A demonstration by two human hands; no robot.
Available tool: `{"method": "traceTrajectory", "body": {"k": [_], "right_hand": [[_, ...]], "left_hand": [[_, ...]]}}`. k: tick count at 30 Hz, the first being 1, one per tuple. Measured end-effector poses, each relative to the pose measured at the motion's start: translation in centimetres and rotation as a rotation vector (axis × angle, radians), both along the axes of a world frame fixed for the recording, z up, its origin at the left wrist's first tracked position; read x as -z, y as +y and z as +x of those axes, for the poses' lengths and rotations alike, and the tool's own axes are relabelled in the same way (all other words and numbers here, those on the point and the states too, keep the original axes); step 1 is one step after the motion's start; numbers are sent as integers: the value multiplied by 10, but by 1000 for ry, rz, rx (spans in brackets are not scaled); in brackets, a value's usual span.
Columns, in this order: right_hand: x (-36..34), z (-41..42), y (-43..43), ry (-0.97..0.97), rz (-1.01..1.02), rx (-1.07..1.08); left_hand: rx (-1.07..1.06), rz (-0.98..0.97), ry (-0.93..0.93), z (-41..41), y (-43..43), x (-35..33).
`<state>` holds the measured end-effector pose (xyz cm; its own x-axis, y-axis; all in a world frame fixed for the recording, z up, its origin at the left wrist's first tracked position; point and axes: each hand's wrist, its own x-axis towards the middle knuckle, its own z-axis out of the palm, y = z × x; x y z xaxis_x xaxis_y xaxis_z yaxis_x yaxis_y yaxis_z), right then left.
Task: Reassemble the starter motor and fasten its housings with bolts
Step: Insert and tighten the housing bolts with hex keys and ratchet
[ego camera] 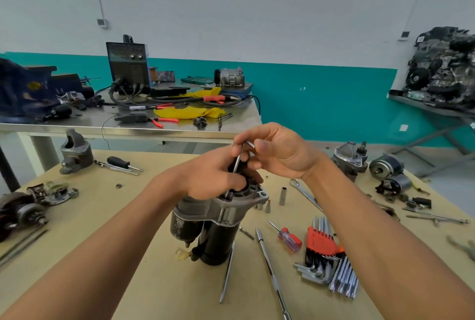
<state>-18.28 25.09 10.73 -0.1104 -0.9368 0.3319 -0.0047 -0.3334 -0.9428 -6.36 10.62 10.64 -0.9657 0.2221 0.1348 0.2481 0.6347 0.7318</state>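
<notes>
The starter motor (218, 224) stands upright on the wooden table (154, 281), black body down and grey aluminium housing on top. My left hand (213, 174) grips the top of that housing from the left. My right hand (277, 151) pinches the bent end of an L-shaped hex key (236, 165). The key's long shaft runs down into a bolt hole on the housing's flange. A loose bolt (246, 233) lies on the table just right of the motor.
Red-holdered hex key sets (323, 250), a small screwdriver (289, 237), a long extension bar (272, 273), sockets (282, 196) and a wrench (305, 195) lie at the right. Other starter parts sit at the left (75, 152) and far right (385, 168). A cluttered steel bench (128, 124) stands behind.
</notes>
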Motion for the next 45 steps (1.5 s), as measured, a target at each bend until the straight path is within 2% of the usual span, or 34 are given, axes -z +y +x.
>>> {"method": "traceTrajectory", "body": {"k": [5,7,10,13,15,17,19,22,24,25,26,30,31,33,36,40,42,45], "right_hand": [[2,6,-7,33,-130,45],[5,16,-12,22,-200,140],[7,34,-20,106,-316,487],[7,51,-20,456,-385,939],[7,59,-17,695,-373,1215],[4,65,-13,851,-337,1392],[3,66,-9,922,-213,1476],[2,66,-3,909,-12,1519],[-4,64,-2,875,66,1512],[-7,60,-1,782,89,1452],[-10,55,0,622,101,1312],[-5,25,17,-98,61,384],[0,20,19,-212,25,205],[10,12,18,-252,-8,27],[13,4,15,-53,-1,49],[-1,2,18,323,64,316],[-12,5,20,615,63,444],[-28,9,26,1167,8,555]], "left_hand": [[2,-58,-18,-3,4,-1],[-7,-58,-14,-2,3,-3],[-61,-80,17,0,1,-3],[-112,-92,89,1,0,2],[-129,-92,103,-1,5,4],[-147,-93,109,-5,12,5],[-165,-114,98,-7,19,4],[-182,-167,81,-10,26,3],[-191,-182,67,-13,27,3],[-199,-186,63,-14,27,2],[-206,-188,65,-14,25,2],[-184,-148,56,-9,18,2],[-182,-146,49,-9,18,2],[-160,-139,52,-11,18,1],[-95,-127,46,-11,16,0],[-55,-102,-7,-10,10,-1],[-54,-91,-48,-11,10,0],[-41,-99,-84,-13,9,0]]}}
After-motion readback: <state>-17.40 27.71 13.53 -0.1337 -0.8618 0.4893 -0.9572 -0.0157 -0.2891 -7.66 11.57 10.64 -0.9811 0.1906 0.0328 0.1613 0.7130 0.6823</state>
